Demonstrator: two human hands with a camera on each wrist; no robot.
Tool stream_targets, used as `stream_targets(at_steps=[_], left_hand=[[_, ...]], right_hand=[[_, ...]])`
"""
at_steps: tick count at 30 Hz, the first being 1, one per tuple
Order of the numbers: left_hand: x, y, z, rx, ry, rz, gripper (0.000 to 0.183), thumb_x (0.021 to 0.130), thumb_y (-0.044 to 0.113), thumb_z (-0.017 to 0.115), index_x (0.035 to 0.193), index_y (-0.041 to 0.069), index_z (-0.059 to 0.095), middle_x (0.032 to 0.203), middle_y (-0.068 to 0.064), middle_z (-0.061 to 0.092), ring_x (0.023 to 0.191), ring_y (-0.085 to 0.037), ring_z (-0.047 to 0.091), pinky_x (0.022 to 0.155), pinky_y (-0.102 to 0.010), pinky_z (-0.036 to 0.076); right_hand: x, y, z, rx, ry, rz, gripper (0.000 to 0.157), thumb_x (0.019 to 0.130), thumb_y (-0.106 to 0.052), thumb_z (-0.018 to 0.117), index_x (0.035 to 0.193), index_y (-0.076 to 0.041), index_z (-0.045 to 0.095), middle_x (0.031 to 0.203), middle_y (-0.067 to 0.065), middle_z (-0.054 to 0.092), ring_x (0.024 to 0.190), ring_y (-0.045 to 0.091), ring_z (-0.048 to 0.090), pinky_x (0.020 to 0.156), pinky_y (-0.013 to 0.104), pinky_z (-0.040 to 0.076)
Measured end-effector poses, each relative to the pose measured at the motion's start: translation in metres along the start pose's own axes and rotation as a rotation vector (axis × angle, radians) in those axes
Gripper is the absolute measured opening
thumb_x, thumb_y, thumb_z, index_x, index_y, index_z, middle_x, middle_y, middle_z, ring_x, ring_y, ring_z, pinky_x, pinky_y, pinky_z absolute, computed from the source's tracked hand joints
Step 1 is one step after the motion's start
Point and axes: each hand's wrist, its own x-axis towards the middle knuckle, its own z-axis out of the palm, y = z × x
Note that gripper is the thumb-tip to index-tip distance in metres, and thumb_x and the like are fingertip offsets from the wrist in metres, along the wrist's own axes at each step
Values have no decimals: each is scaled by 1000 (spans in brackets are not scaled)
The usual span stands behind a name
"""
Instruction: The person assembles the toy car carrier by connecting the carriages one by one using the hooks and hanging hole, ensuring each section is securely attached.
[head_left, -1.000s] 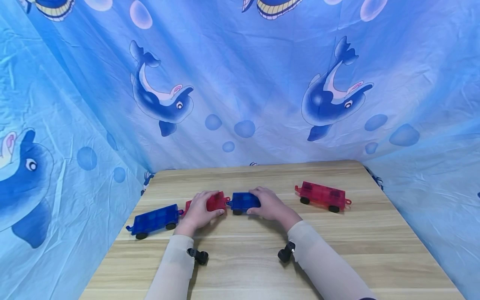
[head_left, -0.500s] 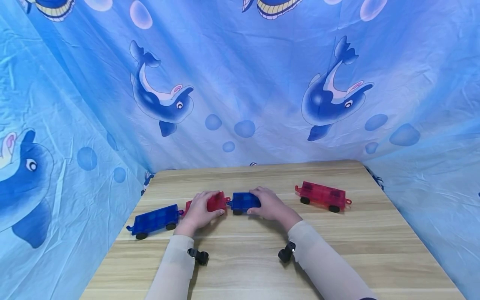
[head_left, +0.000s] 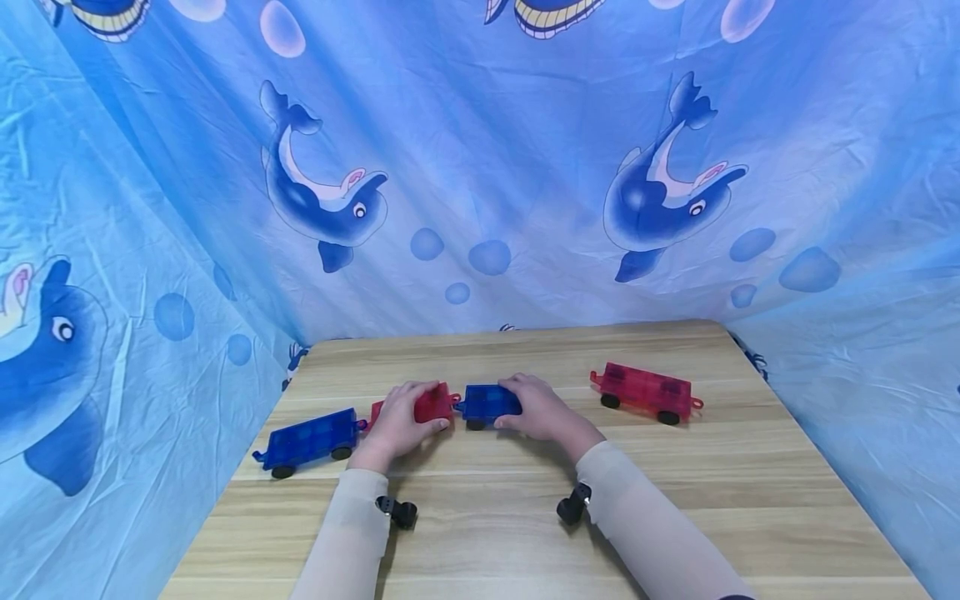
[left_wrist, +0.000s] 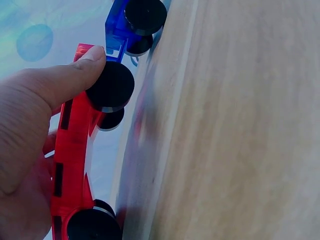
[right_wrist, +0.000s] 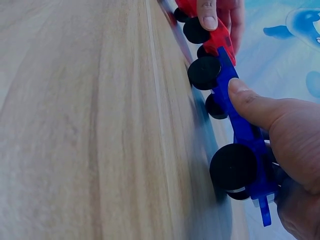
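Apparently coupling, lower centre of frame: left hand (head_left: 397,423) pinches translucent red plastic wagon (head_left: 432,404), right hand (head_left: 534,408) pinches translucent blue plastic wagon (head_left: 486,402); next likely needs end-to-end alignment.

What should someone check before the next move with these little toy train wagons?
1. Left grip holding the middle red wagon: ok.
2. Right grip holding the middle blue wagon: ok.
3. Those two latched together: cannot tell; their ends meet, but the catch is too small to judge.
4. Leftmost blue wagon upright on the wooden tabletop: ok, wheels down.
5. Rightmost red wagon linked to the others: not ok; it stands apart.
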Motion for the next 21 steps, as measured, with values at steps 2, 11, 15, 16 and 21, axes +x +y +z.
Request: stream_targets(at_steps=[2, 11, 15, 16, 21], left_hand=[[0, 0, 0, 2, -3, 4, 76, 87, 39, 87, 154, 26, 54, 146, -3, 57, 134, -31, 47, 97, -58, 55], [0, -3, 0, 63, -19, 16, 76, 84, 42, 90, 151, 24, 58, 146, -6, 57, 135, -32, 48, 104, -59, 49], [-1, -3, 1, 62, -18, 7, 77, 82, 42, 91, 150, 25, 59, 146, -6, 57, 135, -32, 48, 105, -60, 48], [-1, -3, 1, 64, -17, 6, 77, 82, 42, 91, 150, 25, 59, 146, -5, 57, 135, -32, 48, 105, -59, 49], [-2, -4, -1, 53, -25, 7, 74, 85, 43, 89, 150, 26, 59, 144, -3, 58, 133, -30, 49, 101, -57, 52]], right_hand=[[0, 0, 0, -3, -1, 0, 84, 91, -50, 81, 160, -16, 46, 160, 10, 45, 149, 35, 38, 120, 55, 34], [-2, 1, -5, 0, -9, -18, 85, 91, -50, 80, 160, -14, 46, 159, 10, 46, 149, 36, 37, 120, 55, 33], [-2, 1, -5, -3, -12, -24, 84, 91, -50, 80, 159, -14, 46, 159, 10, 46, 150, 36, 37, 121, 55, 33], [-2, 1, -5, -2, -13, -24, 84, 91, -50, 80, 159, -14, 46, 160, 10, 46, 150, 36, 37, 121, 55, 33], [-2, 1, -5, -2, -18, -25, 84, 91, -50, 80, 159, -14, 47, 159, 10, 46, 149, 36, 37, 120, 55, 33]])
